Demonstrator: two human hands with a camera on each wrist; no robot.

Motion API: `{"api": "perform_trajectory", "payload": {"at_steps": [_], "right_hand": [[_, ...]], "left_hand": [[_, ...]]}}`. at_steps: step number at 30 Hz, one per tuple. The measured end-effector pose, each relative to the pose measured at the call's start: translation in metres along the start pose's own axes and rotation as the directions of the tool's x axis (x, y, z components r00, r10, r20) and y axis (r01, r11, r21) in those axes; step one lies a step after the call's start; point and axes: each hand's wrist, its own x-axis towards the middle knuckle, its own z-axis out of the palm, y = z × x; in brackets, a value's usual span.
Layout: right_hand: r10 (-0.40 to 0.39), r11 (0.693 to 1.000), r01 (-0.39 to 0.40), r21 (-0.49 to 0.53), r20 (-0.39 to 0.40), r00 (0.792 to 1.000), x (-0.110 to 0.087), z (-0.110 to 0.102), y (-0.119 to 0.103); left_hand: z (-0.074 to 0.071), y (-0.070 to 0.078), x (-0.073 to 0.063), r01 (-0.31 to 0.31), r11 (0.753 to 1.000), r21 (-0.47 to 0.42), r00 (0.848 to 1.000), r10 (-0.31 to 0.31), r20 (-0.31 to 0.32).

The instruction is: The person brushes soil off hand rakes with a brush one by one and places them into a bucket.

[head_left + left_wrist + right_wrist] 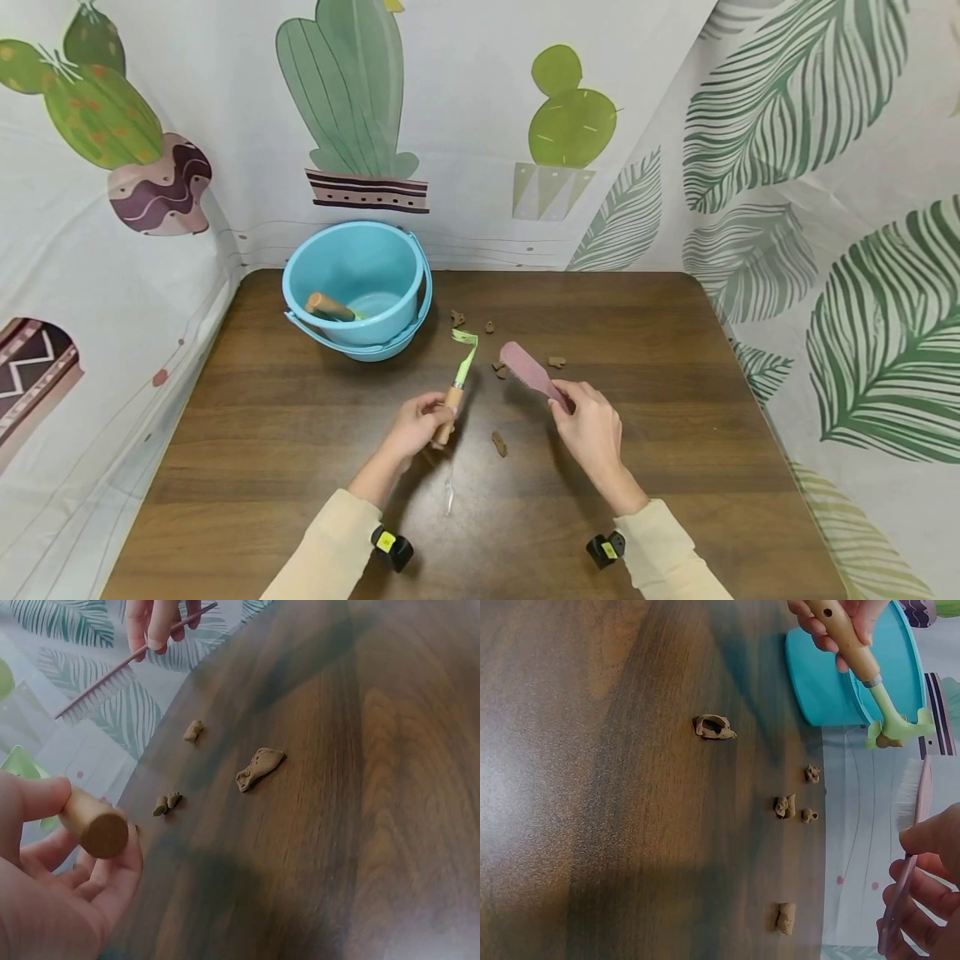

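Observation:
My left hand (420,423) grips the wooden handle of a small garden hand rake (454,397). Its light green pronged head (895,726) points away over the table, with a brown lump (889,741) against the prongs in the right wrist view. In my right hand (590,421) is a pink brush (528,368), held by its handle, its pale bristles (907,796) facing the rake. Brush and rake are apart. On the table below lie several brown clumps, among them a long one (499,443) nearer me and a small one (557,362) beyond the brush.
A light blue bucket (300,287) stands at the back left of the brown wooden table (660,358), its handle hanging down. Inside leans another wooden-handled tool (330,307). A cloth printed with cacti and leaves (480,108) hangs behind the table.

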Motion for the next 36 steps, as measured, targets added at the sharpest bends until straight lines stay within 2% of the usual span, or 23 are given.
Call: {"api": "perform_trajectory", "payload": {"at_steps": [6,13,18,24,26,29,36], "right_hand": [[-0.007,1.0,0.007,0.006,-0.009,1.0,0.0,0.002,0.002],[-0.026,0.999,0.027,0.026,-0.019,0.999,0.001,0.004,0.004],[-0.047,0.998,0.048,0.052,-0.012,0.999,0.004,0.004,0.003],[-0.066,0.996,0.066,0.063,-0.003,0.998,0.01,0.004,0.0],[-0.071,0.995,0.071,0.064,0.0,0.997,0.012,0.004,-0.001],[-0.089,0.993,0.088,0.085,0.011,0.996,0.014,0.005,-0.004],[-0.148,0.981,0.142,0.13,0.037,0.988,0.02,0.006,-0.011]], "left_hand": [[0.0,-0.006,0.0,0.037,0.992,-0.117,0.993,-0.024,0.113],[-0.001,-0.01,0.0,0.068,0.965,-0.253,0.97,-0.005,0.242],[-0.001,-0.014,0.001,0.075,0.945,-0.319,0.96,0.019,0.28],[-0.001,-0.015,0.0,0.136,0.9,-0.415,0.95,0.001,0.313],[-0.001,-0.015,0.0,0.15,0.884,-0.443,0.942,0.008,0.335],[-0.001,-0.015,-0.001,0.174,0.857,-0.484,0.928,0.021,0.371],[-0.001,-0.018,-0.002,0.217,0.803,-0.555,0.885,0.078,0.459]]}}
